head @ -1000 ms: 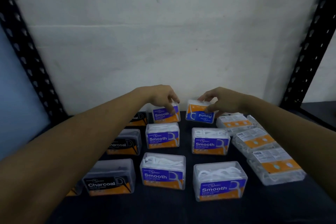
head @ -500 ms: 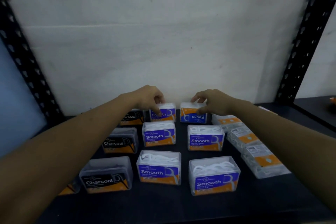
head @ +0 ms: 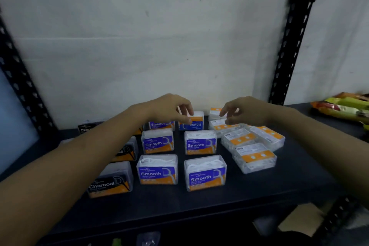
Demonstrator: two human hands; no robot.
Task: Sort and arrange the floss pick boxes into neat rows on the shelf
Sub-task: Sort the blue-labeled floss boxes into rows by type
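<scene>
Front row: a black Charcoal box (head: 111,180) is sitting nearest the shelf (head: 259,191) edge, with two Smooth boxes (head: 157,169) standing beside it, labels facing out.
Middle row: two more Smooth boxes are standing behind those, and another Charcoal box is partly hiding under the left arm.
Right side: flat boxes (head: 254,158) are lying on their backs in a loose, crooked bunch, touching each other.
Back row: the Round box (head: 192,123) is standing upside down, just beside a Smooth box.
Left hand (head: 169,109): its fingers are pinching the top of the Round box.
Right hand (head: 246,111): it is hovering over the far flat boxes, fingers spread apart, holding nothing.
Far right: bright snack bags (head: 343,107) are lying on the next shelf.
</scene>
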